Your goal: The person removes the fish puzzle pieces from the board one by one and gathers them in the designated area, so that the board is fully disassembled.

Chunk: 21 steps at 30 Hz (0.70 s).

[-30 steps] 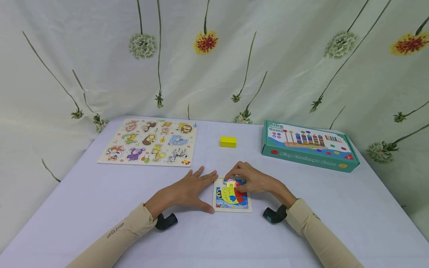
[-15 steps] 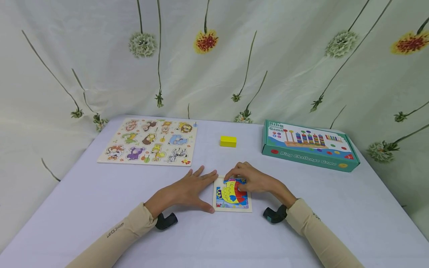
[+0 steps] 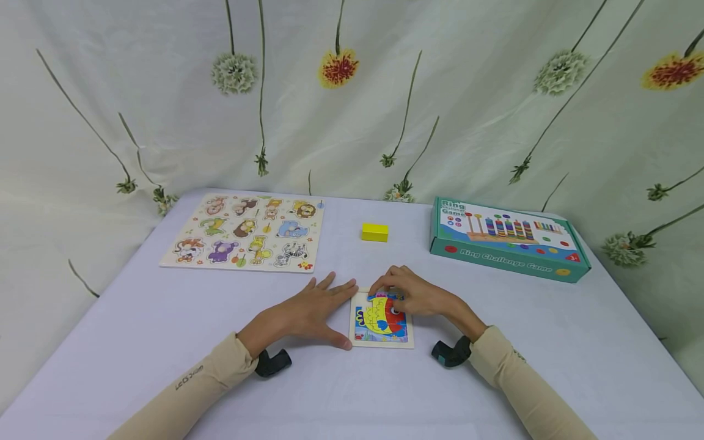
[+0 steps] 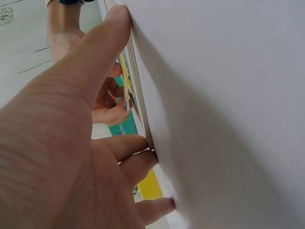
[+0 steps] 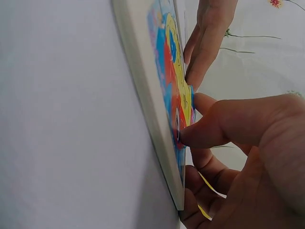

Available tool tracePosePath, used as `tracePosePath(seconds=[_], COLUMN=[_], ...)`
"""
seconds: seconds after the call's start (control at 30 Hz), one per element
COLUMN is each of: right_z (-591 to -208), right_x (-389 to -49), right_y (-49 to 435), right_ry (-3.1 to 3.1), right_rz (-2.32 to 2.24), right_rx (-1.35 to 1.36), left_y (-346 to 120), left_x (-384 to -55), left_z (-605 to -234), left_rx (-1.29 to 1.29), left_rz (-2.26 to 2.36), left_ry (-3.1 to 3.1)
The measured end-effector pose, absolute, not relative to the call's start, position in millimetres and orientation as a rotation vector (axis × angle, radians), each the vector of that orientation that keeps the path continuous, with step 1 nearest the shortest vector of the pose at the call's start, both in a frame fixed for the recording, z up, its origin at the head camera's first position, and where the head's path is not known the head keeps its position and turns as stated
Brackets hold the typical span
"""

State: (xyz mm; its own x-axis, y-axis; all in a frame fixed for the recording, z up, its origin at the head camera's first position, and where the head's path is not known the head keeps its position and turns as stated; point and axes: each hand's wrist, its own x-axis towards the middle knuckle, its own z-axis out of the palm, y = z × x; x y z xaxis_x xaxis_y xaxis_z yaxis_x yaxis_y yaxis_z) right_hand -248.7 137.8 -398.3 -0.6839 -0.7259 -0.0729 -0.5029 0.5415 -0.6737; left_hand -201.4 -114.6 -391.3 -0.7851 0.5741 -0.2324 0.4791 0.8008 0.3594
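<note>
A small square fish puzzle (image 3: pixel 385 344) in a pale wooden frame lies on the table before me, its fish yellow and red on blue. My left hand (image 3: pixel 315 311) is spread flat, with thumb and fingertips against the frame's left side. Over the upper right of the puzzle, my right hand (image 3: pixel 414 294) pinches a puzzle piece (image 4: pixel 127 93) between thumb and fingers. One end of that piece tilts up from the board in the left wrist view. In the right wrist view the thumb (image 5: pixel 202 132) lies by the fish's eye, and part of the piece is hidden by the fingers.
Behind the hands sits a yellow block (image 3: pixel 374 233). An animal peg-style puzzle board (image 3: pixel 286 229) lies at the back left, and a green Ring Challenge Game box (image 3: pixel 508 241) at the back right. A flowered cloth (image 3: pixel 473 91) hangs behind the white-covered table (image 3: pixel 352 397).
The puzzle piece under my right fingers has shifted its tilt slightly, so its bright glare is gone and the fish's eye shows. My left hand stays where it was.
</note>
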Motion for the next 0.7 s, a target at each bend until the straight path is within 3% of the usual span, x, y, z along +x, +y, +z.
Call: tracePosePath(seconds=[0.7], right_z=[-395.8], right_x=[-248.2], right_y=[139.5], right_ry=[2.396], right_rz=[-0.989], right_rx=[-0.957], left_y=[-114.8], left_x=[-201.4], left_z=[-391.7], left_rx=[0.800], left_rz=[0.425], left_ry=[2.653])
